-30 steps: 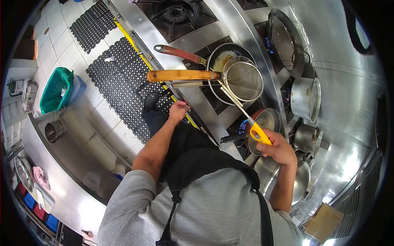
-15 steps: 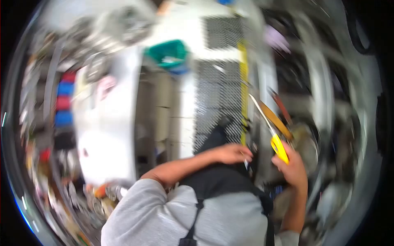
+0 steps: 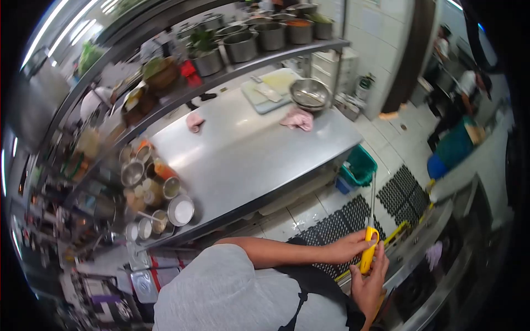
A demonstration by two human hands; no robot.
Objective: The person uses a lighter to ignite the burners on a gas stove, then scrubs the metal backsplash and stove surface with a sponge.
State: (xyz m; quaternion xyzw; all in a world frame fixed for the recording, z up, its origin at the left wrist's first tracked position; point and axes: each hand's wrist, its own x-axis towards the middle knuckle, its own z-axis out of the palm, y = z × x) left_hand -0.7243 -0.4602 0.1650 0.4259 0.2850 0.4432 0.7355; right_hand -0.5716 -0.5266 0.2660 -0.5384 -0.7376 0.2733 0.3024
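Observation:
A long-necked lighter [image 3: 366,257] with a yellow handle and a thin metal tube points up and away in front of my body. My left hand [image 3: 349,247] reaches across from the left and closes its fingers on the upper part of the handle, beside the trigger loop. Lower down, my right hand [image 3: 369,287] has the handle's bottom end between thumb and fingers. Beyond the lighter's tip stands a green bin [image 3: 369,172]. No flame shows at the tip.
A steel worktable [image 3: 237,165] carries a cutting board [image 3: 255,99], metal bowls [image 3: 309,95] and pink cloths [image 3: 298,119]. Pots [image 3: 241,48] line the shelf above. The stove [image 3: 441,251] stands at right, beside black floor mats [image 3: 342,220]. Other people [image 3: 469,91] are farther off.
My view has swung to the left and up, bringing the worktable into sight. The lighter, earlier in my right hand alone, now has my left hand on its handle too.

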